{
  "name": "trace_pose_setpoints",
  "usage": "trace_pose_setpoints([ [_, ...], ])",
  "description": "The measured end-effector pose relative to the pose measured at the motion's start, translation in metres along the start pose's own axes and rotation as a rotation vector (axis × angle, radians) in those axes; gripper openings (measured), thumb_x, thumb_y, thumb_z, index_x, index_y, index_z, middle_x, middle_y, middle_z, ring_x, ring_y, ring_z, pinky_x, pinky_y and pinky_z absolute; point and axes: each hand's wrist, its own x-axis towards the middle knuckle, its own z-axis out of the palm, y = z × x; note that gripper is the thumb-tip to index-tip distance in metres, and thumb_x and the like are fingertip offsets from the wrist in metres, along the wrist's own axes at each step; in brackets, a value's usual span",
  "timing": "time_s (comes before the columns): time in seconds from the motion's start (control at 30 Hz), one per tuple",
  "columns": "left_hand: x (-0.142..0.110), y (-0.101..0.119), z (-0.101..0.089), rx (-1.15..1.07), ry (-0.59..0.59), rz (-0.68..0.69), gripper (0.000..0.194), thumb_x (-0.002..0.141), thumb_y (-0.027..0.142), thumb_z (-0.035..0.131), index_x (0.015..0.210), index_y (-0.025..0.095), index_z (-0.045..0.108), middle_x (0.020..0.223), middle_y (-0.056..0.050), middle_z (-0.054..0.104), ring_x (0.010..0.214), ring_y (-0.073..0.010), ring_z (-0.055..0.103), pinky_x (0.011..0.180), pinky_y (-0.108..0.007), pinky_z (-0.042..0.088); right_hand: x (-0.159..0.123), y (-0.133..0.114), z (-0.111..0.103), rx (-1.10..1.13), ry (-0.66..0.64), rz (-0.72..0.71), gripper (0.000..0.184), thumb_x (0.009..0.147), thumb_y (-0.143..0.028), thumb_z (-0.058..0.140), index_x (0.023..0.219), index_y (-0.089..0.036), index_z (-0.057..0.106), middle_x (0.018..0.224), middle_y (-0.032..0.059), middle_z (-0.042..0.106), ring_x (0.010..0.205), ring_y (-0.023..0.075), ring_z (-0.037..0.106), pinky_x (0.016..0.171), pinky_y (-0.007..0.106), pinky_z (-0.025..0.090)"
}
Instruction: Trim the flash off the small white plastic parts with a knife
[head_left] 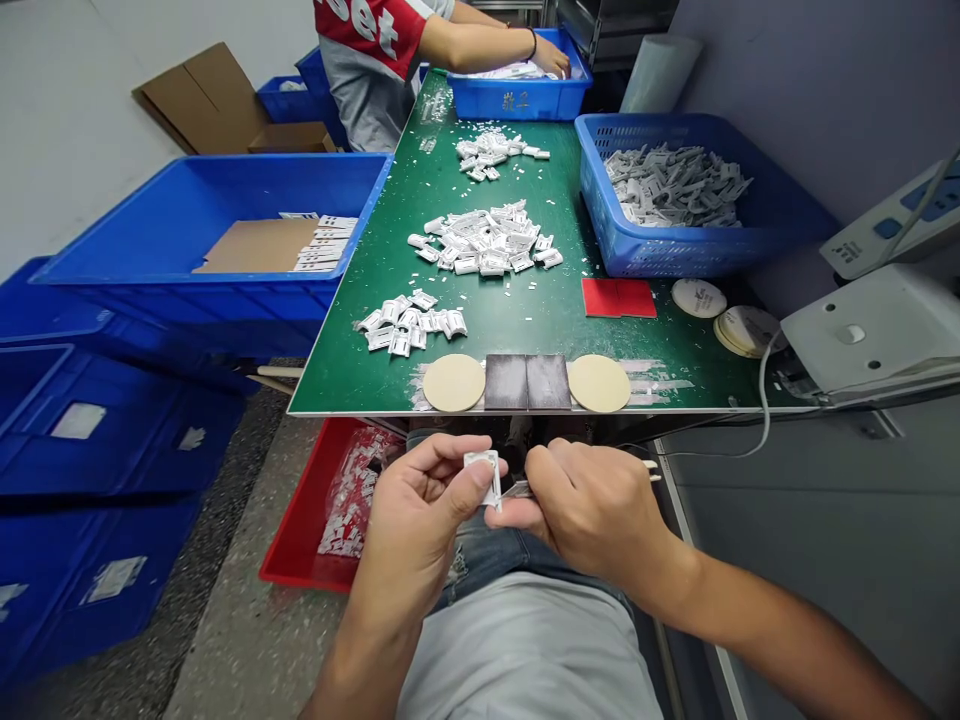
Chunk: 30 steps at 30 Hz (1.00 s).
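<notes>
two hands work in the person's lap, below the near edge of the bench. the left hand (420, 520) grips a small white plastic piece (484, 476) between its thumb and curled fingers. the right hand (592, 505) is clenched in a pinch on a thin grey strip (517, 490), which touches that piece.

beyond them, a green-topped workbench (525, 325) holds three heaps of white pieces (480, 240), two round beige pads (454, 382), two dark squares (526, 381) and a red square (619, 297). a blue basket of grey pieces (622, 250) sits at its right, and a red tray (300, 530) of bagged white pieces sits on the speckled floor (232, 640) at left.

at the far end, a co-worker's hand (551, 55) reaches into a blue crate (517, 100) marked with small, unclear characters. that co-worker's red sleeveless top (367, 40) reads "eet" in white letters.
</notes>
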Motion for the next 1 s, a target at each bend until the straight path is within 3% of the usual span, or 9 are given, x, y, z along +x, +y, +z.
trace_pose_setpoints([
  [0.53, 0.002, -0.003, 0.0, 0.012, 0.007, 0.019, 0.029, 0.059, 0.025, 0.086, 0.082, 0.016, 0.072, 0.071, -0.005, 0.072, 0.063, -0.0123, 0.066, 0.053, -0.016, 0.049, -0.003, 0.002, 0.003, 0.082, -0.007, -0.011, 0.057, 0.097, -0.058, 0.027, 0.062, -0.019, 0.049, 0.052, -0.0006, 0.043, 0.048, 0.0134, 0.027, 0.051, 0.031, 0.014],
  [0.63, 0.003, -0.007, -0.001, 0.042, 0.023, 0.081, 0.025, 0.064, 0.028, 0.083, 0.083, 0.017, 0.071, 0.073, -0.003, 0.072, 0.059, -0.0088, 0.061, 0.051, -0.015, 0.046, -0.003, 0.003, 0.005, 0.385, -0.092, 0.023, 0.054, 0.095, -0.06, 0.033, 0.066, -0.018, 0.05, 0.055, -0.0021, 0.044, 0.049, 0.0109, 0.03, 0.05, 0.029, 0.017],
  [0.7, 0.002, -0.009, -0.001, 0.067, 0.012, 0.154, 0.021, 0.068, 0.027, 0.081, 0.083, 0.018, 0.071, 0.079, -0.003, 0.072, 0.065, -0.0094, 0.062, 0.059, -0.017, 0.048, -0.002, 0.002, 0.005, 0.745, -0.226, 0.162, 0.046, 0.095, -0.056, 0.039, 0.075, -0.017, 0.052, 0.061, -0.0038, 0.045, 0.052, 0.0089, 0.034, 0.051, 0.025, 0.022],
  [0.77, 0.0, -0.01, -0.001, 0.079, -0.075, 0.206, 0.02, 0.072, 0.028, 0.079, 0.088, 0.019, 0.072, 0.089, -0.005, 0.072, 0.075, -0.0122, 0.063, 0.068, -0.02, 0.05, -0.001, 0.0, 0.003, 1.11, -0.368, 0.347, 0.037, 0.098, -0.048, 0.04, 0.081, -0.017, 0.052, 0.063, -0.0056, 0.042, 0.054, 0.0075, 0.034, 0.052, 0.022, 0.027],
  [0.83, -0.002, -0.01, -0.001, 0.045, -0.211, 0.196, 0.019, 0.077, 0.03, 0.074, 0.093, 0.02, 0.072, 0.096, -0.007, 0.071, 0.076, -0.0137, 0.063, 0.065, -0.022, 0.05, -0.001, -0.002, 0.0, 1.377, -0.475, 0.469, 0.036, 0.1, -0.044, 0.036, 0.083, -0.017, 0.053, 0.063, -0.0064, 0.038, 0.054, 0.007, 0.032, 0.05, 0.021, 0.027],
  [0.9, -0.003, -0.009, -0.003, -0.048, -0.309, 0.137, 0.014, 0.082, 0.03, 0.069, 0.092, 0.021, 0.071, 0.089, -0.005, 0.069, 0.07, -0.0127, 0.06, 0.058, -0.021, 0.047, 0.0, -0.003, -0.005, 1.457, -0.531, 0.502, 0.037, 0.099, -0.044, 0.037, 0.082, -0.017, 0.056, 0.063, -0.0065, 0.037, 0.053, 0.0069, 0.031, 0.049, 0.021, 0.026],
  [1.0, -0.002, -0.008, -0.005, -0.194, -0.327, 0.073, 0.007, 0.083, 0.028, 0.068, 0.087, 0.022, 0.071, 0.075, -0.001, 0.063, 0.068, -0.0112, 0.057, 0.063, -0.021, 0.046, 0.0, -0.001, -0.011, 1.258, -0.49, 0.454, 0.03, 0.098, -0.04, 0.042, 0.084, -0.017, 0.055, 0.062, -0.0068, 0.041, 0.053, 0.0068, 0.034, 0.05, 0.021, 0.027],
])
